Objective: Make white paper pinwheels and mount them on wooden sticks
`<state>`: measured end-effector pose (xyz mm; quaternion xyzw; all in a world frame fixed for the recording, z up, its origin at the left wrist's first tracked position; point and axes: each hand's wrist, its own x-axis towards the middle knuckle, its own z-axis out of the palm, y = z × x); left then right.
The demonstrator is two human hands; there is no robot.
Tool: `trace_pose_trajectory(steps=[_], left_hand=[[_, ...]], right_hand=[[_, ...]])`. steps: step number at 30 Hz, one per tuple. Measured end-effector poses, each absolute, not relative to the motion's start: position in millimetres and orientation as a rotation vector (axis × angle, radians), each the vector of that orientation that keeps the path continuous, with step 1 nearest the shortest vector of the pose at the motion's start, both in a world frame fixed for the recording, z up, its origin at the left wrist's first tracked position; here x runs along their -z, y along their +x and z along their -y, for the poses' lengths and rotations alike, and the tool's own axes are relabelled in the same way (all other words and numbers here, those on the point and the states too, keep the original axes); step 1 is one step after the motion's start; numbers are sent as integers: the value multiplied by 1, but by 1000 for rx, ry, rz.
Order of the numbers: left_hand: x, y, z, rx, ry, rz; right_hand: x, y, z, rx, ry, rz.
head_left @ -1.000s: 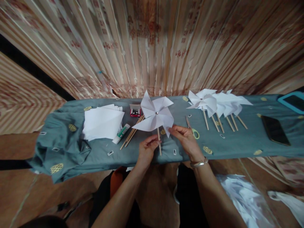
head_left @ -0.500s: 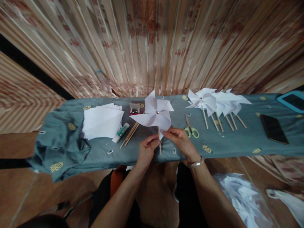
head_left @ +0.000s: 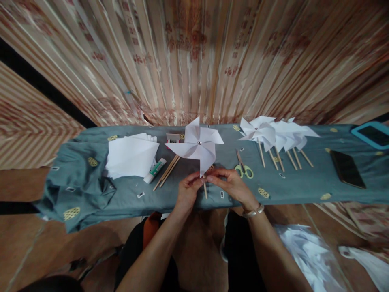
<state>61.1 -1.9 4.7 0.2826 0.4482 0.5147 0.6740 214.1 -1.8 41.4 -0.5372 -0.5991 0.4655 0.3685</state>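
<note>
A white paper pinwheel (head_left: 197,147) on a thin wooden stick stands over the grey-blue cloth-covered table (head_left: 291,184). My left hand (head_left: 187,191) is closed round the stick just below the wheel. My right hand (head_left: 230,183) pinches the tip of the wheel's lowest blade, right beside the left hand's fingers. A silver pin shows at the wheel's centre. The stick's lower end pokes out between the two hands.
A stack of white paper (head_left: 131,156), a glue stick (head_left: 154,170), loose wooden sticks (head_left: 166,172) and a small box of pins (head_left: 172,139) lie to the left. Green-handled scissors (head_left: 243,166), several finished pinwheels (head_left: 275,134), a dark phone (head_left: 347,169) and a blue-edged tablet (head_left: 371,134) lie to the right.
The pinwheel has turned, its lower blade swinging down toward the stick. My right hand has moved left with the blade tip until it meets my left hand. The scissors now show.
</note>
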Motion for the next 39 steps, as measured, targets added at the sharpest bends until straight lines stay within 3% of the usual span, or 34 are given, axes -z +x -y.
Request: trace_pose_trajectory(steps=[22,39], left_hand=[[-8,65,-5,-1157,514,-969],[-10,60,-4,-1138,586,-952]], right_hand=[[-21,209,6,-1269,-1441,1623],[-28,287,-14,-867,-1656,1277]])
